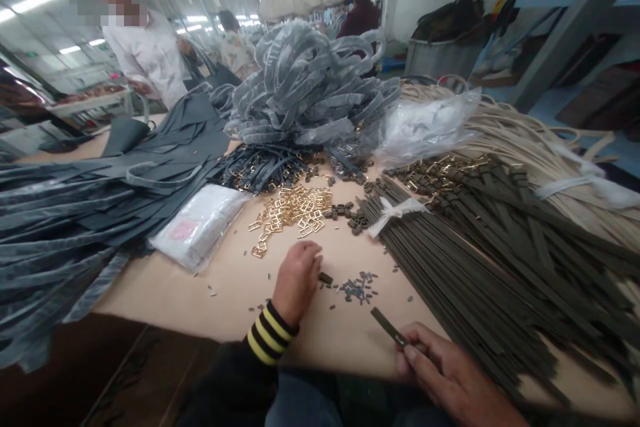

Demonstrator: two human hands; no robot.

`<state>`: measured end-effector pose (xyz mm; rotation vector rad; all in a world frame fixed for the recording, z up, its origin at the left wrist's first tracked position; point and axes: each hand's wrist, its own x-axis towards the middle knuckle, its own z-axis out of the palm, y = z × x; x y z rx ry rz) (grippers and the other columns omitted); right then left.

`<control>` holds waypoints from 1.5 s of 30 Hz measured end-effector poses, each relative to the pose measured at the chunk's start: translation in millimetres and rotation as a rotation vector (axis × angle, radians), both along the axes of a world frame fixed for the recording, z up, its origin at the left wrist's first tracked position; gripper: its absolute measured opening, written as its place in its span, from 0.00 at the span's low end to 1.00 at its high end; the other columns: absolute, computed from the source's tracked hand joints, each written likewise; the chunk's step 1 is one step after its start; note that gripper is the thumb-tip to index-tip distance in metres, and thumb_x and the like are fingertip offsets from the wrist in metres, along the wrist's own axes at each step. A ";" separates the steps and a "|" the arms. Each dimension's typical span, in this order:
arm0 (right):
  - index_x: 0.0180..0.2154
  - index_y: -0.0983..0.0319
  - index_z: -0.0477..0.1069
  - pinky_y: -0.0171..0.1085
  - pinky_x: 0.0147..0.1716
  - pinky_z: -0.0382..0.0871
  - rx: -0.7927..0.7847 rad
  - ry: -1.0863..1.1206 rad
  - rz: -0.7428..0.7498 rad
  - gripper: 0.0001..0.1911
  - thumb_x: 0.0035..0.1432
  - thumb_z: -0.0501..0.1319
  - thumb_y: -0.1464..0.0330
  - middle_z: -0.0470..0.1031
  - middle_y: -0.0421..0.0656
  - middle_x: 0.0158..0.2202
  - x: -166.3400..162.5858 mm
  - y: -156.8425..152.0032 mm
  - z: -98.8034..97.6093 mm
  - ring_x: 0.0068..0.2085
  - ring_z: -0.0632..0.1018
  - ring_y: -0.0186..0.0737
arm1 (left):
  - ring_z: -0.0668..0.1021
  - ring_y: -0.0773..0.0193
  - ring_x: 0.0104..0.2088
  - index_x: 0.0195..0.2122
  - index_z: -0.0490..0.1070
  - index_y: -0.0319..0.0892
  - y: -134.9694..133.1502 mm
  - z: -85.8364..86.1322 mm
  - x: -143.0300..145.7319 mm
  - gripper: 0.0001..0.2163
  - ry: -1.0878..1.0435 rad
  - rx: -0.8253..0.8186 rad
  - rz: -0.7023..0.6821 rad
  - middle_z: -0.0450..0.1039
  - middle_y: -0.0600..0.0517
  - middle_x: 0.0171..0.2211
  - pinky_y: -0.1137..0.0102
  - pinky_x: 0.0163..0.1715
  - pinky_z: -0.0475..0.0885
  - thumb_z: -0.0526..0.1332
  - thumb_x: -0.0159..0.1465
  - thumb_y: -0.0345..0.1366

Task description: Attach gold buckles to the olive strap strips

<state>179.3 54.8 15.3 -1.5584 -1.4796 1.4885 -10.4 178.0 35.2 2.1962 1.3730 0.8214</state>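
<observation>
My left hand (pixel 296 280) rests knuckles up on the tan table (pixel 240 293), fingers curled down onto a small dark loop piece (pixel 326 277). Just right of it lies a little heap of small grey-blue bits (pixel 358 288). My right hand (pixel 445 373) is at the near edge, pinching the end of a thin dark olive strap (pixel 387 327) that points up and left. A pile of gold buckles (pixel 295 208) lies beyond my left hand.
A bundle of dark olive straps (pixel 490 267) tied with white ribbon fills the right. Grey straps (pixel 55 227) cover the left, wrapped loops (pixel 310 80) pile at the back, and a plastic packet (pixel 197 223) lies between. People stand behind the table.
</observation>
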 end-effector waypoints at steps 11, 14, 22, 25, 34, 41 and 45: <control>0.26 0.61 0.61 0.33 0.25 0.58 -0.057 0.025 -0.058 0.17 0.53 0.47 0.55 0.65 0.40 0.22 2.6 8.1 3.0 0.25 0.67 0.35 | 0.69 0.63 0.28 0.21 0.65 0.40 76.2 -9.5 -9.0 0.08 0.347 -0.073 0.016 0.68 0.49 0.24 0.67 0.32 0.64 0.52 0.56 0.31; 0.28 0.62 0.61 0.33 0.27 0.60 -0.032 0.018 -0.048 0.14 0.54 0.47 0.59 0.66 0.40 0.23 4.8 7.9 5.5 0.27 0.68 0.35 | 0.70 0.66 0.23 0.24 0.64 0.40 44.9 1.1 -3.7 0.07 0.239 -0.215 -0.050 0.67 0.53 0.20 0.71 0.27 0.65 0.51 0.57 0.33; 0.28 0.64 0.63 0.31 0.26 0.58 0.047 -0.112 0.086 0.11 0.54 0.51 0.62 0.64 0.38 0.23 -0.7 -10.2 13.5 0.26 0.66 0.33 | 0.70 0.73 0.14 0.26 0.58 0.40 -96.8 -1.0 26.7 0.09 -0.355 -1.233 -0.367 0.65 0.57 0.18 0.79 0.13 0.61 0.49 0.59 0.38; 0.25 0.65 0.62 0.30 0.24 0.58 -0.001 -0.043 0.147 0.14 0.56 0.50 0.62 0.64 0.37 0.21 -2.8 -22.0 9.4 0.24 0.66 0.31 | 0.68 0.75 0.12 0.25 0.59 0.39 -120.9 -14.5 29.0 0.10 -0.451 -1.306 -0.399 0.64 0.57 0.15 0.80 0.12 0.61 0.50 0.59 0.40; 0.22 0.65 0.61 0.29 0.22 0.55 -0.126 -0.104 0.179 0.13 0.52 0.52 0.63 0.62 0.36 0.18 -1.2 -48.8 -3.3 0.22 0.63 0.29 | 0.73 0.72 0.16 0.28 0.64 0.35 -148.7 -31.7 22.8 0.15 -0.718 -1.479 -0.285 0.72 0.50 0.23 0.79 0.15 0.66 0.57 0.54 0.46; 0.22 0.64 0.61 0.30 0.22 0.55 -0.116 -0.119 0.029 0.10 0.51 0.52 0.66 0.62 0.36 0.18 -3.6 -56.4 -2.0 0.21 0.63 0.29 | 0.75 0.72 0.21 0.29 0.64 0.35 -164.2 -31.3 20.4 0.14 -0.907 -1.506 -0.031 0.74 0.49 0.26 0.80 0.20 0.69 0.64 0.49 0.39; 0.22 0.64 0.62 0.30 0.23 0.57 -0.111 -0.099 0.032 0.11 0.52 0.52 0.65 0.65 0.37 0.19 -6.2 -58.9 -1.0 0.22 0.64 0.30 | 0.73 0.72 0.18 0.28 0.64 0.35 -169.1 -32.8 22.2 0.13 -0.901 -1.414 0.054 0.73 0.51 0.23 0.79 0.18 0.67 0.64 0.49 0.38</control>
